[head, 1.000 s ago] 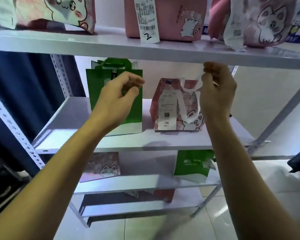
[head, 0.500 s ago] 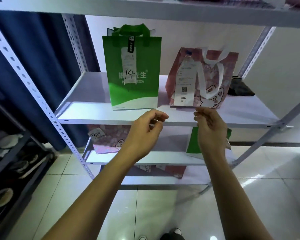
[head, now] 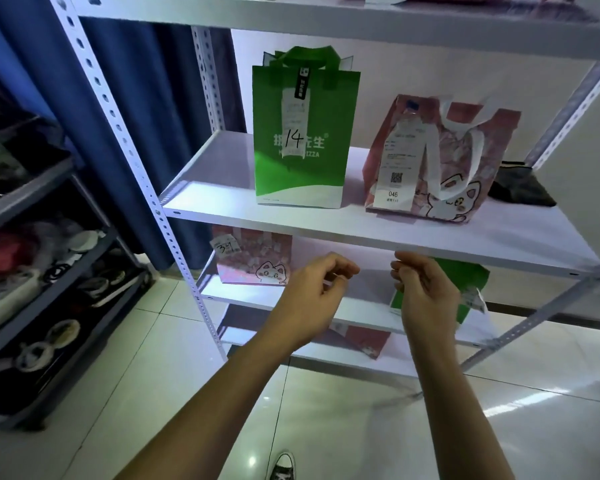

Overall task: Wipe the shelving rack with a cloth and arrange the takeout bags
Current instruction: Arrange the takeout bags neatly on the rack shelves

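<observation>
A white metal shelving rack (head: pixel 388 239) stands in front of me. On its middle shelf a green takeout bag (head: pixel 303 133) marked 14 stands upright, left of a pink cat-print bag (head: pixel 440 161) with a receipt numbered 046. A dark cloth (head: pixel 520 188) lies at that shelf's back right. Below, another pink cat bag (head: pixel 253 258) and a second green bag (head: pixel 471 289) sit on the lower shelf. My left hand (head: pixel 317 296) and my right hand (head: pixel 426 292) hover just under the middle shelf's front edge, fingers curled with nothing visibly in them.
A dark rack (head: pixel 49 271) with shoes and bowls stands at the left, before a blue curtain (head: pixel 136 116). A third pink bag (head: pixel 364 341) sits on the bottom shelf. Glossy floor tiles (head: pixel 326 427) and my shoe (head: pixel 283 467) lie below.
The view has tilted down from the top shelf. Both hands dropped from the upper shelf and the pink bag's handle to just under the middle shelf's front edge.
</observation>
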{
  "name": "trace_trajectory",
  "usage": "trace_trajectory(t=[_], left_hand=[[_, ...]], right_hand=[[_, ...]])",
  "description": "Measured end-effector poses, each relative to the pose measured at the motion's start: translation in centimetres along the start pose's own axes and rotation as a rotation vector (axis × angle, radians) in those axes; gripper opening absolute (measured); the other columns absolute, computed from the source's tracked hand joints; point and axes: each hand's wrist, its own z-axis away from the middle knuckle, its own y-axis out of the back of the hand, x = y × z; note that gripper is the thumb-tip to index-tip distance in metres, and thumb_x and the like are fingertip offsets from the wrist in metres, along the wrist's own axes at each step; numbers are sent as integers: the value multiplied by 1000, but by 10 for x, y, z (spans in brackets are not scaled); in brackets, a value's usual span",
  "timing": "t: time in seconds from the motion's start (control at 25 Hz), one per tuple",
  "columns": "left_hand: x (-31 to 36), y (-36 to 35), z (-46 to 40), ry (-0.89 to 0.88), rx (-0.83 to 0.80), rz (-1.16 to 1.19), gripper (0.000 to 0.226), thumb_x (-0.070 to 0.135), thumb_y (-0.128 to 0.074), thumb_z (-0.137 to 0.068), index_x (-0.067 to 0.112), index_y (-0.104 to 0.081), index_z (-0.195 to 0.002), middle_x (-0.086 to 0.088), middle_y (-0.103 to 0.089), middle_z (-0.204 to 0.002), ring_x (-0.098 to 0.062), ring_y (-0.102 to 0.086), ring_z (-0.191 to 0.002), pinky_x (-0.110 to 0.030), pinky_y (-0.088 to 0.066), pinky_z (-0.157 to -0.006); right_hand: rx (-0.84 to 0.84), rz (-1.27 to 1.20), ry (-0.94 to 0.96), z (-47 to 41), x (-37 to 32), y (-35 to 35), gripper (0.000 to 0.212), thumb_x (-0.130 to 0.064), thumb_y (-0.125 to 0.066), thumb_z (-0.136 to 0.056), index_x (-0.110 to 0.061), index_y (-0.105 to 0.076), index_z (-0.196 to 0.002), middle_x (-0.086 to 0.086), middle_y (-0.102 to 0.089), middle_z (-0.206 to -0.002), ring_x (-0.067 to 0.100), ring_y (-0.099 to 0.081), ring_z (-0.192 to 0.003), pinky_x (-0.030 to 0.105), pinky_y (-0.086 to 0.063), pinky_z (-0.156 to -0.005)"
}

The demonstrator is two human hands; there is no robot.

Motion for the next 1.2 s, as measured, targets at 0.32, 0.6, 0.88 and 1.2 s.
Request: trace_trajectory(t=[0.32, 0.6, 0.88, 1.2], left_hand=[[-4, -26, 52, 95, 12, -18, 23, 17, -51, -99, 33, -67, -103, 22, -67, -103, 6, -60, -97, -11, -50, -77], [4, -37, 76, 83, 3, -9, 22, 15, -51, -100, 30, -67, -104, 19, -68, -105, 1, -61, -100, -7, -47, -79], [17, -50, 87, 33, -8, -6, 24, 13, -51, -99, 30, -68, -101, 19, -69, -104, 2, -60, -97, -6, -45, -73], [27, -54, 90, -17, -23, -42, 23, 15, -51, -100, 31, -68, -102, 18, -68, -105, 7, -58, -98, -4, -46, -72]], right_hand=[[-51, 21, -114, 41, 24, 16, 23, -8, -54, -101, -22, -71, -105, -5, -74, -100, 10, -69, -98, 36, -58, -89], [-81, -2, -139, 63, 21, 30, 26, -7, -54, -100, -25, -72, -102, -6, -75, -97, 7, -70, -95, 33, -59, -87], [-46, -18, -97, 75, 11, 56, 27, -8, -54, -100, -29, -71, -98, -9, -74, -93, 4, -69, -93, 29, -57, -85], [-20, -22, -68, 78, 4, 71, 26, -8, -54, -101, -28, -70, -98, -11, -72, -95, 5, -68, -94, 27, -56, -85]])
